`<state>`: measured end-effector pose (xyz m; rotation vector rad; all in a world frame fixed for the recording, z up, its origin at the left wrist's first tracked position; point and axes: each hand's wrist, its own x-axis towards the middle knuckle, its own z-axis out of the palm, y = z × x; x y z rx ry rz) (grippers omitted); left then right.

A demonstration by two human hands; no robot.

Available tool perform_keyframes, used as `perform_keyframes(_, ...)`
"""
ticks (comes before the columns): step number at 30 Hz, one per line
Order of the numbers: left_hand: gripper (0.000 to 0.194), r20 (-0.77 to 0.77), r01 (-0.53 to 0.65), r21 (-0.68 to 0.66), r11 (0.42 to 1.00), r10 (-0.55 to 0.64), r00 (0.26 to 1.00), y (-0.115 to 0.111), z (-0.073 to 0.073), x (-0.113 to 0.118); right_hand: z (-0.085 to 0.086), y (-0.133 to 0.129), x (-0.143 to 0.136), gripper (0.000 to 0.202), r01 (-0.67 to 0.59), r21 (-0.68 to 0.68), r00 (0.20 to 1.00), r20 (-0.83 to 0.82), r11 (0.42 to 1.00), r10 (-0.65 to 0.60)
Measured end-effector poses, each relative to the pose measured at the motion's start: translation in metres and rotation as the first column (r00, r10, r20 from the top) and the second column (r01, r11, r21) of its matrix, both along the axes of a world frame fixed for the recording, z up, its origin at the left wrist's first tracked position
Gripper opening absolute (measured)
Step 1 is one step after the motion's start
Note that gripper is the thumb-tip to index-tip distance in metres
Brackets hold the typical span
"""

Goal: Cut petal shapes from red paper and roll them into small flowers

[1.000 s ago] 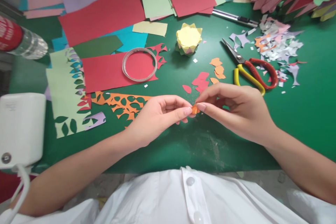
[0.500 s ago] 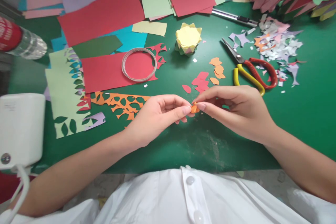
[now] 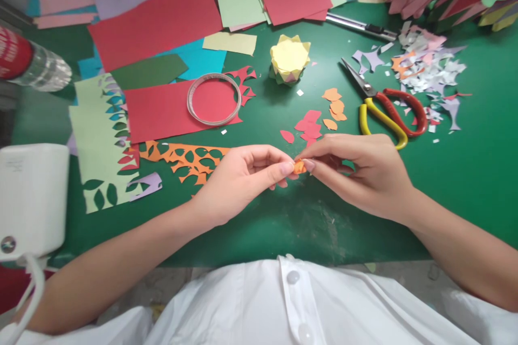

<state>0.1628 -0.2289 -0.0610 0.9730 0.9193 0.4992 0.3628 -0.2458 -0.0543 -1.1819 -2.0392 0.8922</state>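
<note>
A small folded piece of orange paper (image 3: pixel 299 166) is pinched between my two hands above the green table. My left hand (image 3: pixel 246 178) grips its left side with thumb and fingers. On the other side, the thumb and index finger of my right hand (image 3: pixel 364 172) close on it; the fingertips partly cover the piece. Just beyond my hands lie red paper petals (image 3: pixel 311 123) and orange paper petals (image 3: pixel 335 108). Farther back stands a yellow paper flower (image 3: pixel 290 58) with layered pointed petals.
Scissors (image 3: pixel 384 102) lie open at the right, near paper scraps (image 3: pixel 433 64) and a utility knife (image 3: pixel 360 27). A tape roll (image 3: pixel 190 102) rests on red paper (image 3: pixel 157 110). Cut green paper (image 3: pixel 93 145), a bottle (image 3: pixel 40 67) and a white device (image 3: pixel 32 199) are at the left.
My right hand has shifted slightly, its fingers rolling a little on the orange paper, which shows a bit more of its surface. My left hand stays almost still.
</note>
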Motion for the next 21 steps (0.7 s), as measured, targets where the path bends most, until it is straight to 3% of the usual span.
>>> perform_keyframes(11, 0.013, 0.007, -0.006, 0.059, 0.998, 0.006, 1.000, 0.0007, 0.0029, -0.0004, 0.0026, -0.0019, 0.0016, 0.010, 0.032, -0.051, 0.999, 0.000, 0.998, -0.032)
perform_keyframes(17, 0.013, 0.007, 0.000, 0.069, 0.998, -0.001, 1.000, 0.0016, 0.0032, -0.0003, 0.0013, -0.0027, -0.0006, 0.018, -0.050, -0.187, 0.996, -0.078, 0.981, 0.036)
perform_keyframes(21, 0.012, 0.036, -0.002, 0.056, 0.998, 0.000, 0.999, 0.0022, 0.0009, -0.0002, 0.0006, -0.0028, -0.0007, 0.027, -0.072, -0.328, 0.985, -0.171, 0.942, 0.016)
